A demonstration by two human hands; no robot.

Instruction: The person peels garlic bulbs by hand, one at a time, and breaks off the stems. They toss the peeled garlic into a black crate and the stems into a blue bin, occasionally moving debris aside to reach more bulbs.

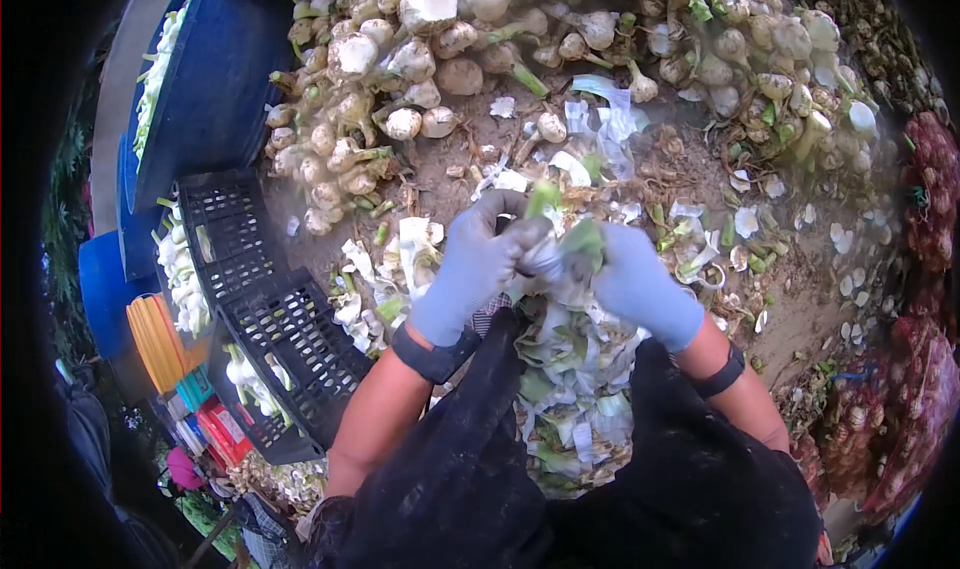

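My left hand (475,264), in a grey-blue glove with darkened fingers, is closed around a garlic bulb (543,259) in the middle of the view. The bulb is blurred and mostly covered by the fingers; a short green stem (544,199) shows above them. My right hand (640,281), gloved the same way, grips a green and white outer leaf (583,246) at the bulb's right side. Below both hands, a heap of peeled leaves and skins (575,399) lies between my dark-clothed legs.
A large pile of unpeeled garlic bulbs (490,64) spreads across the back. Black plastic crates (290,319) and a blue tub (215,74) with white bulbs stand at left. Red net bags (915,409) line the right edge. Scraps (740,224) litter the ground.
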